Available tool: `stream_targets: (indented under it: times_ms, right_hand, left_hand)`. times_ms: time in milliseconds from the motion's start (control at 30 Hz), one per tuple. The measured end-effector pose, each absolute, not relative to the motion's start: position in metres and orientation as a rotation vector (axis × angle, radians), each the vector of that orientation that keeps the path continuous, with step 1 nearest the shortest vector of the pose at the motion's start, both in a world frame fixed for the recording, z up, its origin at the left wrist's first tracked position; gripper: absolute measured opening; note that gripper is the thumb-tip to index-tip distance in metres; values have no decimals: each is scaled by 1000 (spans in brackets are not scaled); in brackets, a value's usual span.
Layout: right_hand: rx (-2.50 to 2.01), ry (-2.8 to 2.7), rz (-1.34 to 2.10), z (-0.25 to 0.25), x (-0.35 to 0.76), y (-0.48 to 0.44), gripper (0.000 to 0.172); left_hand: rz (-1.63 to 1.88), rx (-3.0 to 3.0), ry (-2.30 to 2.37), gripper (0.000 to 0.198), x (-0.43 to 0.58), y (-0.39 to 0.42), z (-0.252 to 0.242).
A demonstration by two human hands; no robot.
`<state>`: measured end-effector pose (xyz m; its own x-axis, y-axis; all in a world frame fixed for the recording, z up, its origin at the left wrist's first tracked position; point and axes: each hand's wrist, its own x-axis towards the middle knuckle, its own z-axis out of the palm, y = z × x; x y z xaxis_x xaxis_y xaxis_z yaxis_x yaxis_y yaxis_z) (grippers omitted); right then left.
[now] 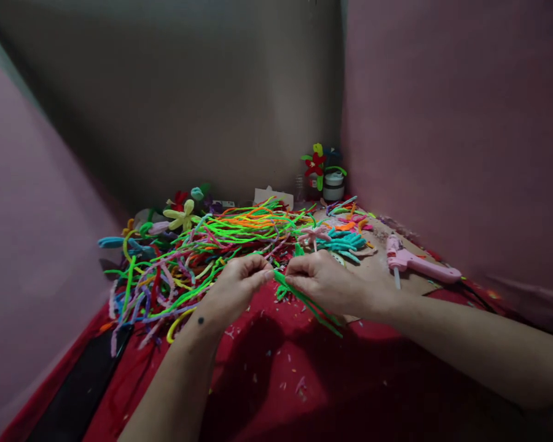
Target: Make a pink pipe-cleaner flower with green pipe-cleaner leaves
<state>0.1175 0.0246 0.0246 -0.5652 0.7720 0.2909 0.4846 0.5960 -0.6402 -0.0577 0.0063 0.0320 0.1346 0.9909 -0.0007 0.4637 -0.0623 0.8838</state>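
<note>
1. Bare forearms [170, 387] reach in from the near edge, one from the near left and one from the right, over a red cloth [258, 380] scattered with small clippings
2. Left hand [239, 279]: thumb and forefinger are closed in a pinch on one end of the green pipe cleaners [314, 305], near the middle of the scene
3. Right hand [320, 279]: its fingertips are also pinched together on the green pipe cleaners, just beside the left hand's grip, and the loose ends trail out below it toward the near right
4. Beyond the hands and to the left spreads a tangled heap of multicoloured pipe cleaners [239, 230], mostly bright green, with orange, pink, purple and yellow strands
5. Just beyond the right hand are a pale pink pipe-cleaner flower [314, 236] and a bundle of turquoise pipe-cleaner pieces [348, 241]
6. On the right, a pink glue gun [424, 264] lies on a tan board [375, 265], its nozzle end toward the left
7. At the far left of the heap is a pale yellow pipe-cleaner flower [182, 215]; at the far right, a red pipe-cleaner flower [314, 164] stands beside a white-lidded jar [334, 187]
</note>
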Motion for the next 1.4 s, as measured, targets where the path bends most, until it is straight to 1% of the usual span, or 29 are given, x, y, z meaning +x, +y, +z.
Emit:
stream_targets:
  times_ms: [133, 233, 433, 533, 633, 767, 833, 967, 1167, 1233, 1333, 1400]
  right_hand:
    - [-933, -2224, 788, 24, 115, 28, 22]
    - [-907, -2203, 966, 24, 111, 35, 25]
    - [-848, -1880, 1532, 17, 105, 49, 14]
    - [-831, -1700, 1719, 10, 104, 52, 11]
    - [-823, -1628, 1738, 6, 101, 53, 13]
    - [-797, -1649, 1586, 1, 98, 54, 19]
    - [-759, -1629, 1590, -3, 97, 56, 18]
    - [-655, -1502, 1799, -10, 96, 57, 17]
    - [-756, -1410, 2012, -12, 96, 54, 17]
    - [-748, -1356, 2085, -11, 96, 54, 16]
    - [-753, -1336, 2157, -8, 97, 54, 20]
    - [-759, -1331, 2188, -8, 97, 53, 21]
  left_hand:
    - [923, 1649, 1422, 16, -61, 7, 33]
    - [945, 1627, 1410, 16, -64, 7, 34]
    - [1090, 1446, 1332, 15, -60, 9, 30]
    - [1155, 1330, 1313, 16, -55, 12, 25]
    - [1211, 1266, 1291, 15, -50, 15, 19]
    - [1272, 1294, 1286, 13, -45, 14, 17]
    - [1286, 1326, 1322, 11, -42, 13, 17]
    - [1314, 1361, 1382, 10, -38, 12, 15]
    - [1475, 1314, 1371, 13, -36, 15, 9]
    - [1421, 1227, 1290, 15, -38, 17, 8]
    - [1227, 1226, 1186, 16, -41, 20, 7]
    - [1211, 1283, 1203, 19, -43, 20, 6]
